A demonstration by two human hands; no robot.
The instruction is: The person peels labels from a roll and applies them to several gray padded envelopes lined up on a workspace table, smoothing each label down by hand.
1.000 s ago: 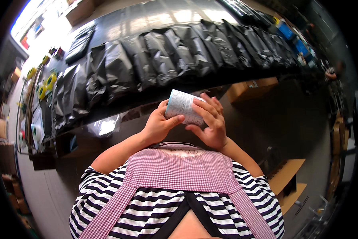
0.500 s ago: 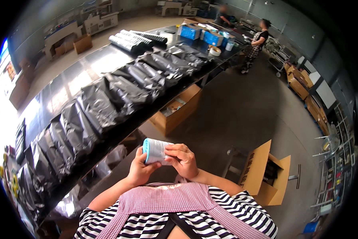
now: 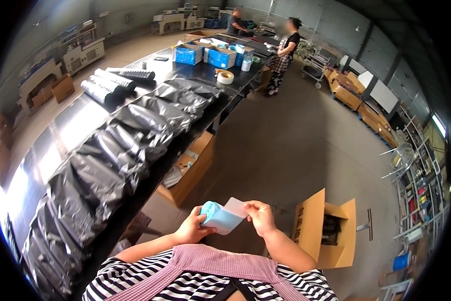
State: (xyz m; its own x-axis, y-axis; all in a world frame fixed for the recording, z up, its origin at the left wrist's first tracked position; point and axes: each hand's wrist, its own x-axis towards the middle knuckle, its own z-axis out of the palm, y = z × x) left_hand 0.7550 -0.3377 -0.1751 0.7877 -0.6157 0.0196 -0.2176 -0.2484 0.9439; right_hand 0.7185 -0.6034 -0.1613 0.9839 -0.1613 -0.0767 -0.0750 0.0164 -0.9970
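We note the left hand wrapped around the pale blue label roll at chest height, the right hand pinching one white label, only partly peeled free.

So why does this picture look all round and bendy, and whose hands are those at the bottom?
The camera sits on a person's head and looks down, so you see what they see. Its lens is very wide, which bends straight lines near the edge. The left hand holds a light blue roll of labels, and the right hand pinches a white label at its end. To the left runs a long dark table covered with a row of black plastic bags. Farther along it sit blue boxes and a roll of tape. An open cardboard box stands on the floor to the right. Another person stands at the table's far end.
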